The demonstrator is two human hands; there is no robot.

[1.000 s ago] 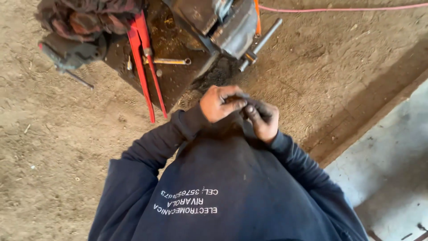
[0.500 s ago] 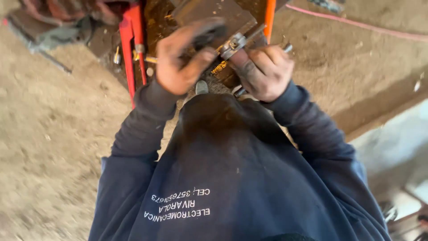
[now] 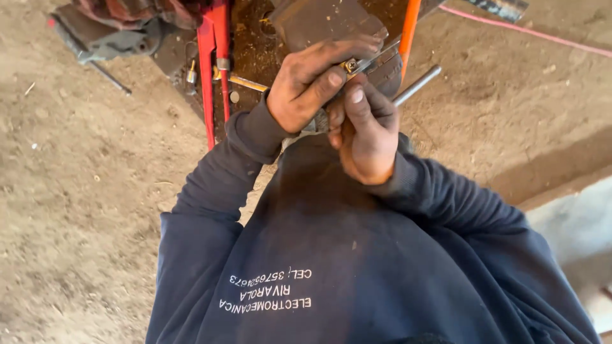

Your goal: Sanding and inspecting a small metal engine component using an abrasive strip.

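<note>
1. Right now my left hand is closed around a small metal part, thumb laid across the front and fingers curled over the top; a brass-coloured bit shows just under my fingertips.
2. My right hand comes up from below and touches the left, its thumb pressed upward against the same part and its fingers folded in, so both hands grip it together.
3. That part sits at the near edge of the dark, rusty work plate, just above my chest, and most of it is hidden by my fingers, so I cannot tell its full shape.
4. A grey steel rod sticks out to the right from behind my right hand, slanting up and away.
5. An orange bar runs up just behind my left fingertips.
6. Left of my hands, a red long-handled tool lies on the plate with its two arms close together, pointing toward me.
7. Between that tool and my left wrist lies a thin brass-coloured rod, nearly level.
8. Further left, a bundle of dark cloth rests at the plate's corner, well apart from my hands.
9. Bare dirt ground lies all around, and a pink cord crosses it at upper right.
</note>
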